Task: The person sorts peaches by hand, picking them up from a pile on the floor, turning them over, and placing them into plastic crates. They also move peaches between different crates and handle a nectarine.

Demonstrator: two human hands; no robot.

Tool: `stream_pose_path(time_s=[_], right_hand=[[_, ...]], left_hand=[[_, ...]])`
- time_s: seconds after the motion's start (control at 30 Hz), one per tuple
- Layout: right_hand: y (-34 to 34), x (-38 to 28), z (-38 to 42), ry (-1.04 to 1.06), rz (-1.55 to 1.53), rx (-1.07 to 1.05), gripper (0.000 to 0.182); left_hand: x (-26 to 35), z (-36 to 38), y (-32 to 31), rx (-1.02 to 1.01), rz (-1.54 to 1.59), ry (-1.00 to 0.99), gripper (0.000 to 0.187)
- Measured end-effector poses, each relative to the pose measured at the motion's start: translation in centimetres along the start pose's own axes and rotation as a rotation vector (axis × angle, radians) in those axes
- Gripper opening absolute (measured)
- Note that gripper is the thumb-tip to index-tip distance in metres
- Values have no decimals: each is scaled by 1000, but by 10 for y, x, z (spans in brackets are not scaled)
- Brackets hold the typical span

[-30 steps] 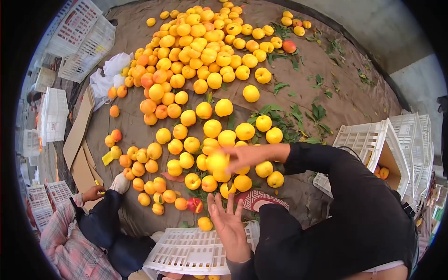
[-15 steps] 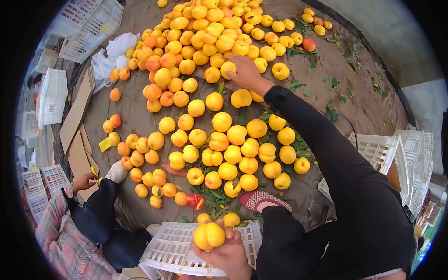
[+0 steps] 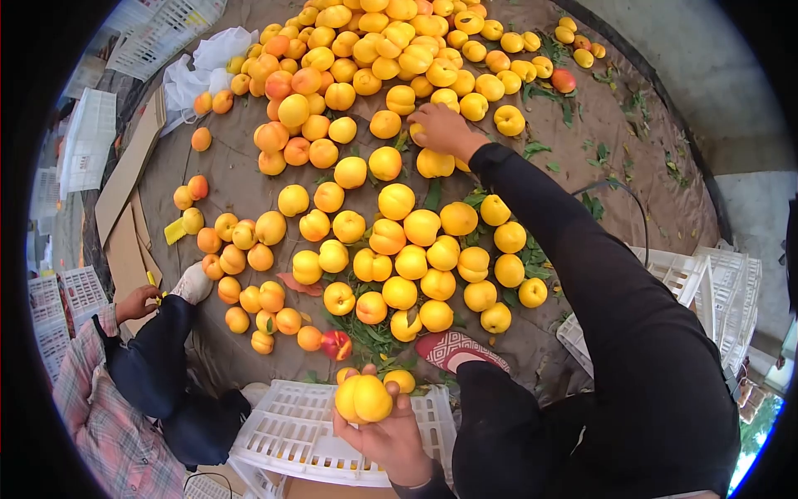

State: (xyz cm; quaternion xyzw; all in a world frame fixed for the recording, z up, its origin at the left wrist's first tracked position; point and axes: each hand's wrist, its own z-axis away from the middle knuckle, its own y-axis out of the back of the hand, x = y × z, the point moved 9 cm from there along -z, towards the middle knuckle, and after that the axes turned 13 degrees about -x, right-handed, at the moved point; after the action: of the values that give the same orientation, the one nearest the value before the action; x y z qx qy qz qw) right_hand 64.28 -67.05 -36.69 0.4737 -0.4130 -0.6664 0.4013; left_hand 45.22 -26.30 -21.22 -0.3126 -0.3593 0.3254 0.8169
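Observation:
My left hand (image 3: 389, 441), low in the middle, is closed around a plump yellow peach (image 3: 363, 399) with a deep crease, held above a white slatted crate (image 3: 287, 428). My right hand (image 3: 445, 130) reaches forward to the near edge of a large heap of yellow peaches (image 3: 386, 46). Its fingers curl over a yellow peach, which they mostly hide. Loose peaches (image 3: 411, 263) lie spread on the brown ground sheet between my two hands. A red peach (image 3: 336, 344) lies just beyond the crate.
Another person's hand (image 3: 138, 303) holds something thin and yellow at the left. White crates (image 3: 87, 137) stand along the left, with more crates (image 3: 727, 283) at the right. Cardboard strips (image 3: 133, 166) and a white plastic bag (image 3: 199, 75) lie at the left. Green leaves (image 3: 594, 205) are scattered about.
My left hand has turned its peach slightly and shifted a little left. My right hand has moved slightly right over the peaches, its fingers now more curled. The view has shifted a little.

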Motion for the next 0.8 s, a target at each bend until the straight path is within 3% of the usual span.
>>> stream_pose_path(time_s=[0.17, 0.27, 0.37, 0.47, 0.5, 0.63, 0.7, 0.8], right_hand=[[-26, -6, 43, -17, -206, 54, 40], [-28, -35, 79, 125, -197, 190, 37], [-20, -74, 100, 190, -264, 19, 32], [-6, -73, 86, 157, -435, 55, 33], [3, -66, 74, 186, -390, 251, 35], [34, -58, 16, 43, -208, 414, 47], [27, -61, -19, 36, -117, 371, 56], [-20, -56, -64, 26, 55, 67, 68]], left_hand=[[-10, 6, -15, 42, 97, 41, 56], [-2, 16, -33, -162, 100, 45, 58], [7, 27, -34, -167, 69, 27, 62], [4, 38, -30, -198, 124, 62, 64], [1, 40, -33, -234, 178, 105, 65], [-12, 43, -19, -147, 148, 171, 64], [-17, 48, -10, -83, 136, 188, 64], [-8, 55, 2, 76, 92, 112, 64]])
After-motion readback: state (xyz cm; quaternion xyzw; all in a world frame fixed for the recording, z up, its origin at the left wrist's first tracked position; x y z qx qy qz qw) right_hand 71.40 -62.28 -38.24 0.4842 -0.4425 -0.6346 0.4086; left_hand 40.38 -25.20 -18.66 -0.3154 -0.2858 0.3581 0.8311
